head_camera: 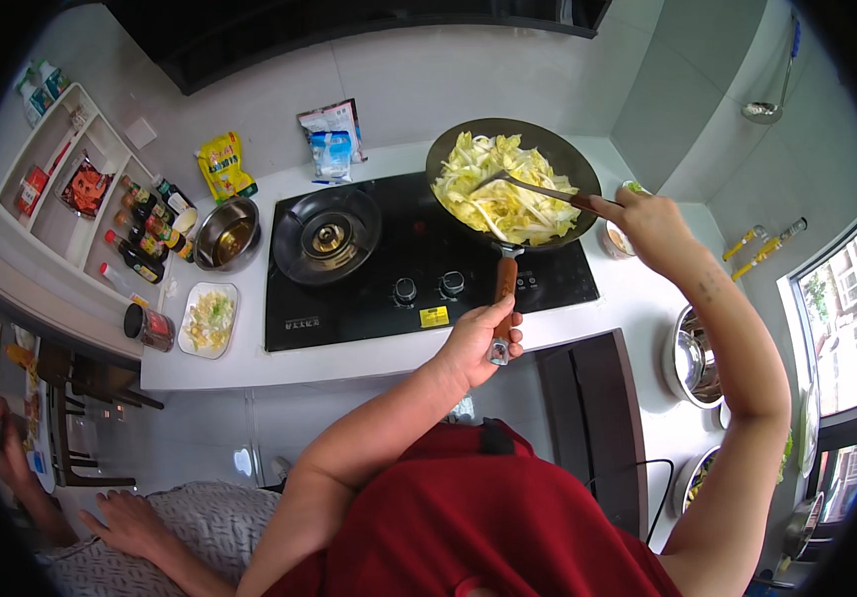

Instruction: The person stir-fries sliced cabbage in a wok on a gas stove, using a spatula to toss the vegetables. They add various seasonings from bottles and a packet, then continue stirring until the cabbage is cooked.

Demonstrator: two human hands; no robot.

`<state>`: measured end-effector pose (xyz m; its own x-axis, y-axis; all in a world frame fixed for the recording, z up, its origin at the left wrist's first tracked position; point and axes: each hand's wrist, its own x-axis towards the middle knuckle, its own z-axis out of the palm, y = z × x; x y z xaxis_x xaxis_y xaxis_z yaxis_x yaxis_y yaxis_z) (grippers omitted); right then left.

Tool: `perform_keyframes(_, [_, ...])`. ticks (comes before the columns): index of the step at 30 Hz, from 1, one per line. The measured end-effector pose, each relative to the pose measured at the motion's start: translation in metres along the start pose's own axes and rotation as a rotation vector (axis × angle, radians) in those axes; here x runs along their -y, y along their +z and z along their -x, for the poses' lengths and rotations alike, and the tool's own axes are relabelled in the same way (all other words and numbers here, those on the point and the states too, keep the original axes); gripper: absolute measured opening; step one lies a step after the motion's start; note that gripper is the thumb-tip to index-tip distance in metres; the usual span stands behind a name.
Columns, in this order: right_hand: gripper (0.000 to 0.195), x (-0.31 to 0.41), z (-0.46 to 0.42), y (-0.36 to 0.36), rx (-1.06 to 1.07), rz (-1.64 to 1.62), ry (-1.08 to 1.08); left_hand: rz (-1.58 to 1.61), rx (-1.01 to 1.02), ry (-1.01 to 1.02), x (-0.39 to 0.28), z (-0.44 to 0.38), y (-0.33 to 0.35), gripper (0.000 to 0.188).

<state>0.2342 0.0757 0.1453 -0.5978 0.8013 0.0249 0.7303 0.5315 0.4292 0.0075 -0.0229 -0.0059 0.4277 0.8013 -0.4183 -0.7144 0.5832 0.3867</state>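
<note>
A dark wok (593, 160) sits over the right side of the black gas hob (339, 321), filled with chopped cabbage (503, 160). My left hand (482, 336) is closed around the wok's wooden handle (505, 280), near its metal end. In my right hand (641, 224) is the wooden grip of a metal spatula (537, 188), its blade lying on the cabbage. The left burner (328, 237) stands uncovered, with a round dark drip tray about it. Two knobs (452, 283) are on the hob's front.
Left of the hob are a metal pot (227, 233), a plate of chopped garlic and scallion (208, 321), a lidded jar (148, 327) and several sauce bottles (133, 256). Metal bowls (690, 358) stand on the right counter. Another person's hand (130, 522) shows at lower left.
</note>
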Motion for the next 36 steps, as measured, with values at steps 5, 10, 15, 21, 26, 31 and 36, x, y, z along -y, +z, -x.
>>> perform_keyframes(5, [0.048, -0.025, 0.05, -0.047, -0.025, -0.024, 0.102, 0.004, 0.002, -0.006, 0.001, 0.0, 0.0, 0.02])
perform_keyframes(10, [0.049, -0.038, 0.066, -0.069, 0.045, -0.028, 0.136, 0.002, -0.014, -0.013, 0.0, 0.002, -0.002, 0.02])
perform_keyframes(15, [0.041, -0.013, 0.042, 0.001, 0.02, 0.093, 0.13, -0.001, 0.015, -0.027, 0.002, -0.003, 0.002, 0.021])
perform_keyframes(21, [0.031, -0.036, 0.033, -0.003, -0.031, -0.217, 0.297, 0.008, 0.026, -0.007, -0.001, 0.0, -0.003, 0.021])
perform_keyframes(26, [0.031, -0.067, 0.055, -0.015, -0.113, -0.32, 0.45, 0.021, 0.007, 0.0, 0.0, 0.002, -0.002, 0.022])
perform_keyframes(31, [0.029, -0.074, 0.023, 0.043, -0.145, -0.34, 0.519, -0.086, 0.013, 0.062, 0.002, 0.011, -0.011, 0.03])
perform_keyframes(36, [0.031, -0.075, -0.006, 0.121, -0.03, -0.741, 0.543, -0.107, -0.089, 0.09, 0.002, 0.027, -0.037, 0.027])
